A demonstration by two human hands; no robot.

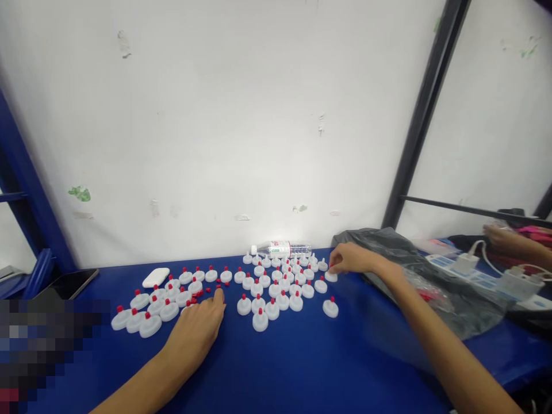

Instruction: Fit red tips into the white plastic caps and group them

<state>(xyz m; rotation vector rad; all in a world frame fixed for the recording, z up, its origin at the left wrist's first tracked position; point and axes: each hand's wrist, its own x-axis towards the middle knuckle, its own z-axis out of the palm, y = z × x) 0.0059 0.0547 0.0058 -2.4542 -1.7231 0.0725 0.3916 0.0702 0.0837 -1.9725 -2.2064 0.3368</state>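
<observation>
- Left hand (pixel 203 318), lower left of centre, by loose red caps (pixel 197 294), grip hidden; a sweep could scatter them.
- White lids (pixel 260 322), lower middle, crowded: a bump could topple neighbours.
- Right hand (pixel 347 259), centre-right, fingertips pinched atop one lid (pixel 331 277).

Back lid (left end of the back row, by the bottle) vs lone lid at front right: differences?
Tip: the back lid shows no red; the lone lid has a red tip.
Place: the back lid stands near the bottle; the lone lid stands apart, nearer the camera.
Size in picture: the back lid looks smaller than the lone lid.
Shared: both are whitish, round and upright on the blue table.
</observation>
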